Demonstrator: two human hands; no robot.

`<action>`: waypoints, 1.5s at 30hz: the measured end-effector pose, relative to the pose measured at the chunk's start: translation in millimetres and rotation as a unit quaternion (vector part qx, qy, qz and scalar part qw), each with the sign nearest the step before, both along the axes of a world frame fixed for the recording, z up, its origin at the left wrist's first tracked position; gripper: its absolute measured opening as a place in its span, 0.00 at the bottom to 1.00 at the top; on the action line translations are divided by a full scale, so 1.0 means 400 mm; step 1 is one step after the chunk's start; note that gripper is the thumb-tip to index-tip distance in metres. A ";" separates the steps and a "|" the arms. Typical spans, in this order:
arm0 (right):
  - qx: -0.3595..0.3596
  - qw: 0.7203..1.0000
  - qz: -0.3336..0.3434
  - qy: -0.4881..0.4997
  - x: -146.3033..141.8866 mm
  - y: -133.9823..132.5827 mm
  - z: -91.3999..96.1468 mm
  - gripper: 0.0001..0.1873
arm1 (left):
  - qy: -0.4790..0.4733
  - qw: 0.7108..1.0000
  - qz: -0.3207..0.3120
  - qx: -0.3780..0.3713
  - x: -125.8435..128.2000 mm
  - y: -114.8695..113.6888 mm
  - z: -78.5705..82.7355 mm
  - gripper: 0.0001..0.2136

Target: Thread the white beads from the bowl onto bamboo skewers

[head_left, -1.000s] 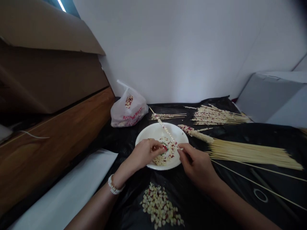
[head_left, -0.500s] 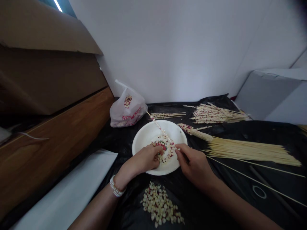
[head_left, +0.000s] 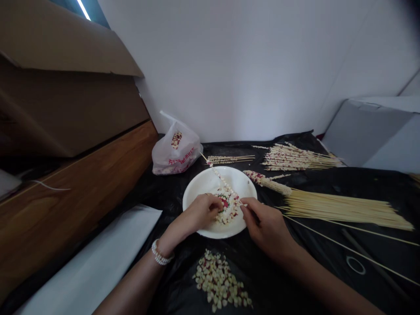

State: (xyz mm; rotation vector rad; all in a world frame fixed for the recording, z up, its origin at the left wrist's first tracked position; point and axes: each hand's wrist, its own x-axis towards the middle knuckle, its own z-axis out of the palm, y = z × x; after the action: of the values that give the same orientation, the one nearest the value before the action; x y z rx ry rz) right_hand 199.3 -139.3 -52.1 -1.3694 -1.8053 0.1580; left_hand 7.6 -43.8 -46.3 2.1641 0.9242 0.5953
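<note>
My right hand [head_left: 262, 218] pinches a thin wooden skewer [head_left: 217, 173] between thumb and fingertips at the bowl's right rim. Pale and dark red corn kernels are threaded along the skewer, which slants across the white bowl [head_left: 193, 183] and past its far rim. Over the left of the bowl, my left hand [head_left: 205, 211] has its fingers curled together just above loose corn kernels [head_left: 228, 218]. What its fingertips hold, if anything, is hidden. A beaded bracelet circles the left wrist.
A kernel pile [head_left: 219, 280] lies in front of the bowl. Behind stand a plastic bag [head_left: 177, 153] and threaded skewers [head_left: 288, 156]. To the right are a corn cob [head_left: 272, 183], bare skewers [head_left: 344, 208] and a ring [head_left: 355, 265]. Boxes [head_left: 65, 109] flank the black sheet.
My left hand has lifted slightly from the kernels, with its fingers drawn closer together. My right hand keeps its hold on the skewer. The view has shifted a little.
</note>
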 end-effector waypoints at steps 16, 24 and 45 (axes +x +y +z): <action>-0.317 0.862 0.168 0.359 -0.015 -0.014 0.079 0.14 | -0.490 0.636 0.142 -0.579 -0.023 0.032 0.076 0.06; -0.396 0.804 0.240 0.372 -0.016 -0.025 0.091 0.16 | -0.518 0.715 0.174 -0.437 -0.020 0.036 0.077 0.06; -0.480 0.726 0.301 0.391 -0.052 -0.037 0.049 0.20 | -0.584 0.676 0.237 -0.382 -0.034 0.052 0.074 0.09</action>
State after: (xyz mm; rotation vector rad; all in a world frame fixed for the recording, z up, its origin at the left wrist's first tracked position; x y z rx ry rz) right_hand 178.7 -154.1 -32.4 -0.9450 -1.3037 1.9376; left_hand -5.8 -22.8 -16.5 0.4713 0.7167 1.3102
